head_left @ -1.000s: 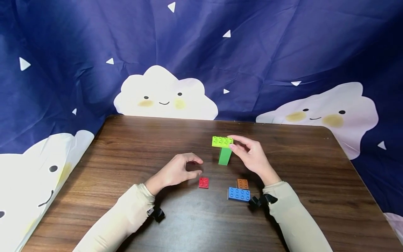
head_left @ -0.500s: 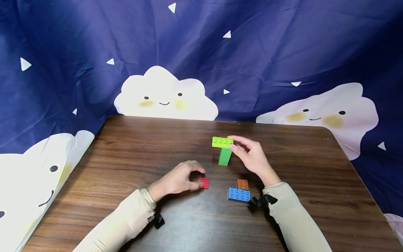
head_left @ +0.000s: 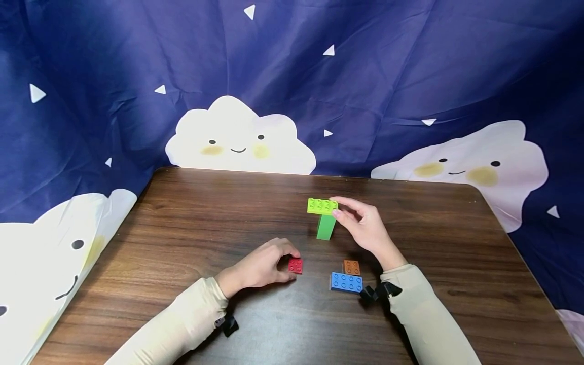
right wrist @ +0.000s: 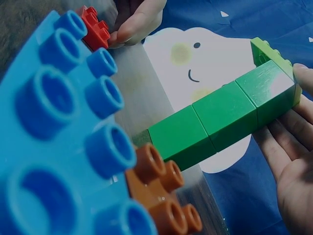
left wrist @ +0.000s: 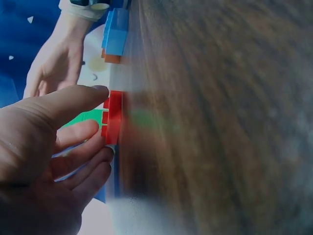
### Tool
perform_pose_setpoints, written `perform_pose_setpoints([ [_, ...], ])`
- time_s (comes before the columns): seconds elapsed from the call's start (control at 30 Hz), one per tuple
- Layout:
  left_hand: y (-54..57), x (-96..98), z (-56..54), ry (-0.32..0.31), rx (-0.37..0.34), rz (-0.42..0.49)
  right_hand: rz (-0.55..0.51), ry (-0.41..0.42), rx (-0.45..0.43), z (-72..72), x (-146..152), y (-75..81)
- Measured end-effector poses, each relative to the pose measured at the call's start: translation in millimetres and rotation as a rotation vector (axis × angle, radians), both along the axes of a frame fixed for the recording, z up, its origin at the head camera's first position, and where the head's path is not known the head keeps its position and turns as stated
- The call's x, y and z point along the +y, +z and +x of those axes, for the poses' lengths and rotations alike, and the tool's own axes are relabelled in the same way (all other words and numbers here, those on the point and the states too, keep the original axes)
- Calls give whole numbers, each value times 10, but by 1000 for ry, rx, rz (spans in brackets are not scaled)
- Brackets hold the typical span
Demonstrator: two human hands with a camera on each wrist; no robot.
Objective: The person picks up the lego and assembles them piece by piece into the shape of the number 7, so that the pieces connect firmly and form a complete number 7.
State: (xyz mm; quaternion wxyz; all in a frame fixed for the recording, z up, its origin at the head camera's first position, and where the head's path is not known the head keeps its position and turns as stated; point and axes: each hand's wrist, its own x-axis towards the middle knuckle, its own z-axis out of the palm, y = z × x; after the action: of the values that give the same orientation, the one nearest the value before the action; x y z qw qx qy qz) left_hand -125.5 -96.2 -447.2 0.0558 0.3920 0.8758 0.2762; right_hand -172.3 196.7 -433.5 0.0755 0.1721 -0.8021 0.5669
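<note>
Surveying the workspace from the head view, we see a dark brown, wood-grained tabletop (head_left: pixel 196 213) with rounded far corners and a pale sheen on the part nearer the person. Behind it and down its left side hangs a creased navy backdrop (head_left: pixel 283 61), printed with small white triangles (head_left: pixel 329 50) and smiling clouds: a central cloud (head_left: pixel 239 139) just above the far edge, a right-hand cloud (head_left: pixel 524 162) and a left-hand cloud (head_left: pixel 41 268). On the table we find a red brick (head_left: pixel 296 266); the left hand (head_left: pixel 262 264) curls its thumb and fingers about opposite sides of it, though how firmly they press we cannot tell. The right hand (head_left: pixel 362 227) pinches one end of a lime brick (head_left: pixel 321 206) between thumb and finger, the remaining fingers extended in the right wrist view. That brick lies across the top of an upright green column (head_left: pixel 325 227). Nearer the person, we note a blue brick (head_left: pixel 347 282) with an orange brick (head_left: pixel 351 267) just beyond it.
</note>
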Motion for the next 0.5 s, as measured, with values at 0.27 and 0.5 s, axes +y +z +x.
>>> perform_pose_setpoints([
  [0.27,-6,41,-6,-29,78,-52,4,-6,14,-11,19,-12],
  [0.5,-126,-3,-46,-38,96,-12,2,10,11,-10,12,-12],
])
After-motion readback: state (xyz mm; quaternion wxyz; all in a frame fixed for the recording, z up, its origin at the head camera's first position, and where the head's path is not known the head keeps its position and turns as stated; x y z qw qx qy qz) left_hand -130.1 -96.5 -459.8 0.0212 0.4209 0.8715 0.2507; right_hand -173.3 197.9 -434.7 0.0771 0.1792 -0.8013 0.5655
